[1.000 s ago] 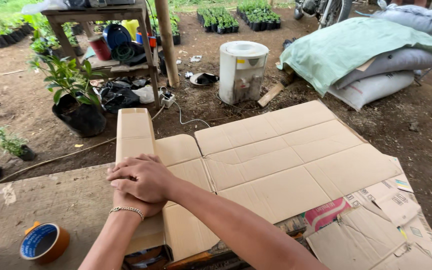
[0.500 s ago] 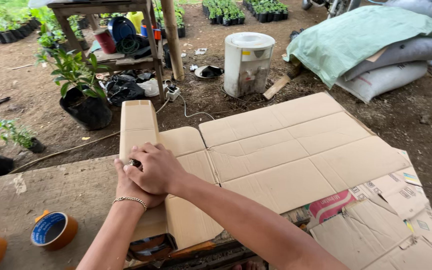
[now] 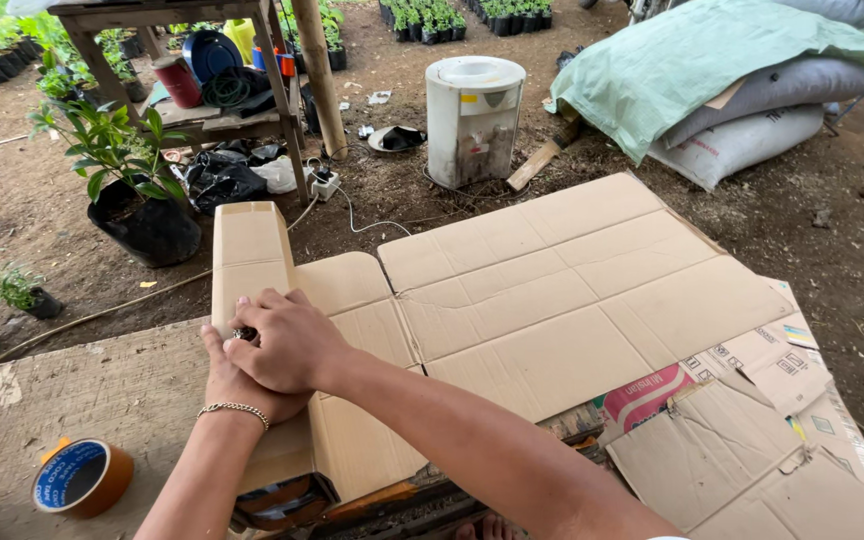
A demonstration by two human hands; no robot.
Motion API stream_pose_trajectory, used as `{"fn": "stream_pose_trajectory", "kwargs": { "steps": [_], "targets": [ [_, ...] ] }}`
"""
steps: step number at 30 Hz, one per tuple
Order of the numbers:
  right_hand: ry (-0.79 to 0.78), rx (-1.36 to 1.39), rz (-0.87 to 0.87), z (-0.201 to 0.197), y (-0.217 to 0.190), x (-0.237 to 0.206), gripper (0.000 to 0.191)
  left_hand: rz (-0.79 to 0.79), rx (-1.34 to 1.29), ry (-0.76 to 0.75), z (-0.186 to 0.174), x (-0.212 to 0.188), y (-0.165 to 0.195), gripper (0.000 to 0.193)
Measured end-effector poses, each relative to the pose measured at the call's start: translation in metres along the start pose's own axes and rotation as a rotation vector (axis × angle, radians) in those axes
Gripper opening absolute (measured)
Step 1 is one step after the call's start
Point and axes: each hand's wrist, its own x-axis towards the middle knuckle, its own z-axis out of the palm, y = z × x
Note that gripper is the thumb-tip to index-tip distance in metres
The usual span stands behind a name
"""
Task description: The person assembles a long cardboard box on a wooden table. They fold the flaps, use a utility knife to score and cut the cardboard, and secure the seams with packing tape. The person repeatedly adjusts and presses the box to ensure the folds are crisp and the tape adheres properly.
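A long folded cardboard strip (image 3: 249, 245) lies on a rough work surface (image 3: 102, 390), joined to a large flattened cardboard box (image 3: 572, 290). My left hand (image 3: 237, 388), with a thin bracelet at the wrist, presses flat on the strip, thumb at its left edge. My right hand (image 3: 290, 342) lies on top of the left one, its fingertips reaching the strip's left fold. A ring shows between the fingers. Something dark sits under the strip's near end (image 3: 277, 500); what it is I cannot tell.
A roll of brown tape (image 3: 82, 478) lies near left. More printed cardboard (image 3: 752, 440) hangs off at right. On the dirt beyond are a potted plant in a black bag (image 3: 142, 215), a wooden table (image 3: 202, 115), a power strip (image 3: 322, 183), a white drum (image 3: 474, 118) and covered sacks (image 3: 742, 140).
Both hands stay stacked on the strip and have slid slightly toward its left edge. The view has dropped and shifted, so the tape roll sits further left.
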Motion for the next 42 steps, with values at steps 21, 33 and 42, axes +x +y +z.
{"fn": "stream_pose_trajectory", "kwargs": {
  "steps": [21,33,42],
  "targets": [
    [-0.025,0.004,0.034,-0.002,-0.002,0.001,0.050,-0.011,-0.009,-0.028,-0.012,-0.004,0.000,0.093],
    [0.010,0.017,-0.027,0.003,0.005,0.003,0.047,-0.005,-0.031,-0.010,-0.010,-0.003,0.000,0.094],
    [0.016,0.016,-0.013,0.004,0.006,0.002,0.048,-0.008,-0.036,-0.020,-0.010,-0.004,0.000,0.093]
  ]
}}
